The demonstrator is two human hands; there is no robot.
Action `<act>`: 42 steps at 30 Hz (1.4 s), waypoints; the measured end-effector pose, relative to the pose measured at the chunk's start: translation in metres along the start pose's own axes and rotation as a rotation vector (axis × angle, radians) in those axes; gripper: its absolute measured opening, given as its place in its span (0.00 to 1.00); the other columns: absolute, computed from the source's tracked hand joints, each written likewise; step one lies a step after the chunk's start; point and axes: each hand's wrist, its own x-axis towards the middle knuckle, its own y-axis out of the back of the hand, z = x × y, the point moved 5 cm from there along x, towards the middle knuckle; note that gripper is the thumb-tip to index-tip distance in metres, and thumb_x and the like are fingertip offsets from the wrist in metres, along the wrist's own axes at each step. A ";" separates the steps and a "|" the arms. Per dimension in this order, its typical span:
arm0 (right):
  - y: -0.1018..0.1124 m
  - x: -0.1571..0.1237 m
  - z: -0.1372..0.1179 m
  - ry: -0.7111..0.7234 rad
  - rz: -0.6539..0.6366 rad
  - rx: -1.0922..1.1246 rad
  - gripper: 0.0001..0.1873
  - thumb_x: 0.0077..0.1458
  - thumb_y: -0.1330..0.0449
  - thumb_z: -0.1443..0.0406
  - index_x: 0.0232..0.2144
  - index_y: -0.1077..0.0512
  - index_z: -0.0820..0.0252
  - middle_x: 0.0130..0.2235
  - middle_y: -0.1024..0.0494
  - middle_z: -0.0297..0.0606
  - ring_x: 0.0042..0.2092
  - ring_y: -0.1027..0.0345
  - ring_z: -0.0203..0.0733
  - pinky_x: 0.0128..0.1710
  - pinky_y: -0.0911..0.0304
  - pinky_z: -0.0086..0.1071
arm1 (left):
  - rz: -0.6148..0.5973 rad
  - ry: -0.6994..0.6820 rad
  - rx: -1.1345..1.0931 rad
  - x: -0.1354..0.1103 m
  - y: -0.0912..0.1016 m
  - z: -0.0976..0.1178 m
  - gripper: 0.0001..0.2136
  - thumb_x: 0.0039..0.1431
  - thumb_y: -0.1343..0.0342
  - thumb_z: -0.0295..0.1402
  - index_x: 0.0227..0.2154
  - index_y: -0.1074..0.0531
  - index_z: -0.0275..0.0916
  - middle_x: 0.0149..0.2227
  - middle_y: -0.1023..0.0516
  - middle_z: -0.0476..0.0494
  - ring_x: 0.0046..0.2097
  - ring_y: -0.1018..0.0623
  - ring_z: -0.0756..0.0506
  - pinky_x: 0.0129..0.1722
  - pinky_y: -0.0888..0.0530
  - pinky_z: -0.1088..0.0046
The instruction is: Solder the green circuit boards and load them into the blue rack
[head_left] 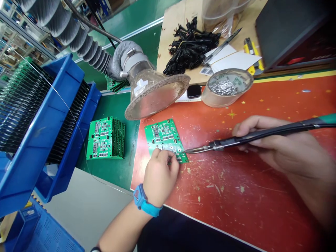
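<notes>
A green circuit board (165, 137) lies flat on the red mat (236, 196). My left hand (160, 175) rests on the board's near edge, fingers curled and pinched on something I cannot make out. My right hand (278, 147) grips a black soldering iron (252, 136) like a pen. The iron's tip touches the board's right near corner.
A stack of green boards (106, 138) lies left of the mat. Blue bins (39, 129) hold several more boards at the left. A fume extractor hood (154, 92) hangs behind the board. A tape roll with solder scraps (227, 87), black connectors (191, 45) and cutters sit behind.
</notes>
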 end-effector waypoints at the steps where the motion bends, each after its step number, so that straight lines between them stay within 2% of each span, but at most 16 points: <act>1: 0.000 0.000 0.000 -0.003 -0.010 -0.004 0.03 0.28 0.41 0.68 0.14 0.31 0.57 0.15 0.33 0.33 0.17 0.44 0.32 0.15 0.51 0.28 | 0.008 -0.003 0.003 0.000 0.000 0.000 0.04 0.55 0.50 0.25 0.28 0.31 0.36 0.29 0.32 0.47 0.28 0.31 0.51 0.30 0.30 0.74; 25: 0.000 -0.001 0.001 -0.004 -0.008 0.000 0.03 0.28 0.41 0.68 0.14 0.30 0.56 0.15 0.33 0.32 0.17 0.43 0.32 0.14 0.51 0.27 | 0.027 -0.067 0.026 -0.006 -0.001 0.003 0.06 0.57 0.49 0.26 0.32 0.27 0.36 0.29 0.31 0.46 0.30 0.28 0.49 0.32 0.28 0.72; 29: 0.001 -0.001 0.000 0.000 0.005 0.003 0.04 0.29 0.42 0.69 0.15 0.30 0.56 0.15 0.33 0.32 0.16 0.44 0.32 0.14 0.52 0.27 | 0.031 -0.005 -0.019 -0.007 0.004 -0.003 0.04 0.59 0.50 0.28 0.31 0.30 0.37 0.31 0.29 0.45 0.32 0.27 0.49 0.34 0.29 0.72; 35: -0.001 0.000 0.002 -0.016 0.001 0.000 0.03 0.29 0.42 0.68 0.15 0.30 0.56 0.14 0.33 0.32 0.16 0.44 0.32 0.14 0.52 0.27 | -0.054 0.129 -0.086 -0.010 0.005 -0.010 0.03 0.62 0.54 0.32 0.33 0.38 0.39 0.24 0.31 0.53 0.23 0.32 0.52 0.23 0.38 0.77; 38: -0.003 -0.002 0.000 -0.021 0.003 -0.003 0.04 0.28 0.42 0.69 0.15 0.31 0.56 0.14 0.33 0.32 0.16 0.44 0.31 0.14 0.53 0.26 | -0.071 0.123 -0.067 -0.012 0.005 -0.008 0.04 0.62 0.54 0.32 0.32 0.38 0.39 0.25 0.31 0.52 0.25 0.30 0.51 0.25 0.36 0.76; 42: -0.002 -0.006 -0.007 0.007 0.045 -0.057 0.03 0.30 0.43 0.69 0.15 0.31 0.55 0.15 0.34 0.33 0.17 0.44 0.32 0.16 0.52 0.27 | 0.006 0.060 -0.047 -0.013 0.007 -0.007 0.04 0.60 0.52 0.27 0.35 0.33 0.38 0.35 0.31 0.45 0.34 0.28 0.49 0.35 0.30 0.71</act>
